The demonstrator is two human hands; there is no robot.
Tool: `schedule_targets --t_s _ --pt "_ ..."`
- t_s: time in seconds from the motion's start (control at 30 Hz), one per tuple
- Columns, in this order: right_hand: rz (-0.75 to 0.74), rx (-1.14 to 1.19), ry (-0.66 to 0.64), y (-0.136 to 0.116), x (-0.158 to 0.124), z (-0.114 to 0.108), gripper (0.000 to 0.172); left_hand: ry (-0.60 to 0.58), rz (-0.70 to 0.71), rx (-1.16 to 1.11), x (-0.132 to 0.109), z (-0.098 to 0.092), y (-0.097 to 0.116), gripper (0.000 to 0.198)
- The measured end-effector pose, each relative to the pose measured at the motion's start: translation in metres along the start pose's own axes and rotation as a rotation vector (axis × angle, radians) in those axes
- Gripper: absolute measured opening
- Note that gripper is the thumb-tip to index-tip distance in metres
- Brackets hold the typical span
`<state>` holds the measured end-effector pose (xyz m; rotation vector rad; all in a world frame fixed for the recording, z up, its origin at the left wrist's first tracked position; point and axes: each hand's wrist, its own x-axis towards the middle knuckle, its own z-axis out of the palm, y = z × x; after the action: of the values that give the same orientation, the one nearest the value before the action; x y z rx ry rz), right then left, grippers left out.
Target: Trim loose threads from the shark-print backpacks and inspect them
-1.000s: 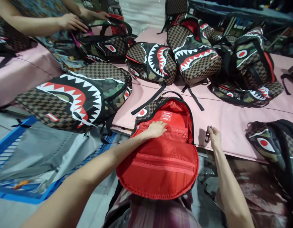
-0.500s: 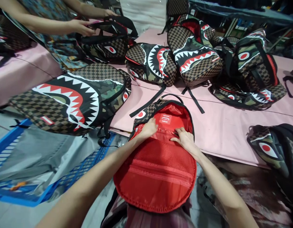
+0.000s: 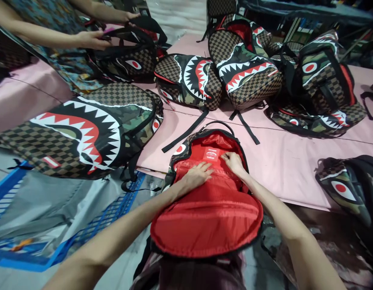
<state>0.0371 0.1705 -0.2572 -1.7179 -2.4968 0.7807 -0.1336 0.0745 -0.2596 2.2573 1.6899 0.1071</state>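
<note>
An unzipped backpack (image 3: 207, 237) with red lining lies in front of me at the table's edge, its front panel folded down towards me. My left hand (image 3: 198, 176) rests on the lining inside, fingers stretched out and palm down. Beside the pale printed label (image 3: 211, 154), my right hand (image 3: 234, 162) has its fingers bent together on the lining at the back wall. Their tips are partly hidden, but they seem to pinch the cloth. A black carry loop (image 3: 218, 123) stands up at the bag's far end.
Shark-mouth backpacks lie on the pink table (image 3: 186, 125): a large one (image 3: 92, 125) at left, others (image 3: 189, 78) behind and one (image 3: 340, 187) at right. A blue crate (image 3: 50, 257) stands lower left. Across the table, another person's hand (image 3: 94, 39) is at a bag.
My left hand has slid right and flattened on the lining. My right hand has moved up to the label, fingers closing. The folded-down panel has shifted right and tilted.
</note>
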Motion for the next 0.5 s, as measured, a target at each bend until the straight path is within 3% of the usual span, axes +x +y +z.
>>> schedule_targets --t_s 0.07,0.13,0.3,0.5 --pt "0.034 -0.019 0.024 -0.007 0.012 0.007 0.027 -0.023 0.027 0.042 -0.007 0.022 0.005 0.033" --pt "0.067 -0.046 0.032 -0.013 0.019 0.015 0.026 -0.011 0.047 0.078 -0.012 0.030 0.002 0.035" --pt "0.059 -0.070 0.000 -0.015 0.025 0.022 0.026 0.001 0.072 0.117 -0.010 0.026 -0.006 0.035" --pt "-0.010 -0.013 -0.082 0.008 0.006 0.013 0.027 0.020 0.067 0.079 -0.007 0.027 -0.003 0.035"
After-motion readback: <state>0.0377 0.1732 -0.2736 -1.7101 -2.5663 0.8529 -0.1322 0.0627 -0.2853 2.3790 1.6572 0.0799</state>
